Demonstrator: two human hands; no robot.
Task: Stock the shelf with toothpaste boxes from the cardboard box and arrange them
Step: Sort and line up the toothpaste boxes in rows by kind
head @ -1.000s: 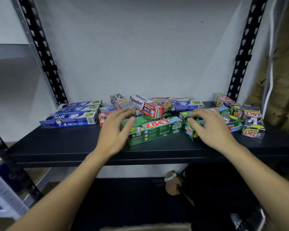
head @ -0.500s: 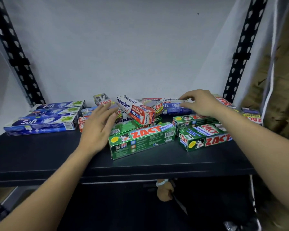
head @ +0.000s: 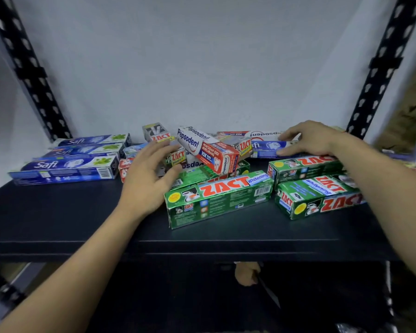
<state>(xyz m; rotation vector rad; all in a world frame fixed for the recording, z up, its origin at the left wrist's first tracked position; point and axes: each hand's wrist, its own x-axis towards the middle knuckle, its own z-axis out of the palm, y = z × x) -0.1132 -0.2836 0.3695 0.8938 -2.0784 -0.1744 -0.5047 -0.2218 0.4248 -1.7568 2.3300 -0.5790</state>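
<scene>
The toothpaste boxes all lie on the black shelf [head: 58,217]. A tidy row of Safi boxes [head: 65,164] sits at the left, and a loose heap fills the middle and right. The cardboard box is not plainly in view. The step in hand looks like sorting by brand. The right hand [head: 315,140] reaches to the back of the heap, with fingers [head: 289,135] on top and thumb underneath, pinching a stray Safi box [head: 269,148]. The left hand [head: 151,174] is spread and relaxed beside the heap and holds nothing; whether it touches the small ZACT box [head: 178,156] I cannot tell. To do this well, lift the stray box straight up and clear before carrying it left, not dragging it. An upside-down Pepsodent box [head: 262,134] lies just behind it, and a tilted Pepsodent box [head: 207,150] rests loosely on the heap, so a sideways pull could tip either one. The free left hand would do best flat against that tilted box, steadying it. The front green ZACT box [head: 216,199] sits near the shelf's edge and should not be nudged forward. Set the Safi box down parallel to its row, with the label facing the same way and the ends flush.
</scene>
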